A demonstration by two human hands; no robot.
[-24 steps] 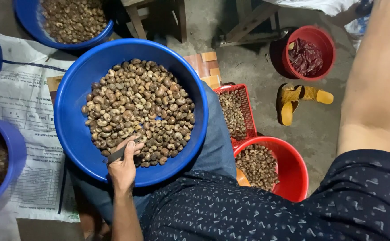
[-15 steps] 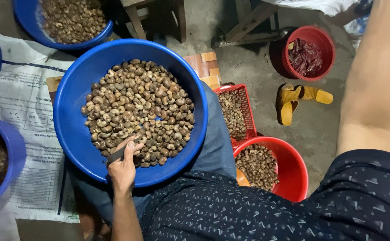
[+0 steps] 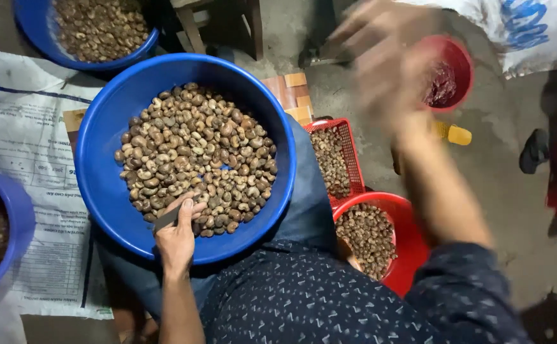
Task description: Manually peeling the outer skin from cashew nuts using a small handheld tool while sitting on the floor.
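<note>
While the left hand [image 3: 176, 239] gripped a dark tool [image 3: 167, 220] at the blue basin's [image 3: 100, 185] near rim, nuts [image 3: 195, 156] lay just beyond its fingers; right hand [image 3: 380, 64] was blurred farther off, fingers spread, holding nothing visible.

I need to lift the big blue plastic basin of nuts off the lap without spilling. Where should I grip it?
Grip the big blue plastic basin by its bare rim at opposite sides, left and right, probably from outside. The nuts heap in the middle, and the left hand, holding a dark tool, occupies the near rim.
</note>
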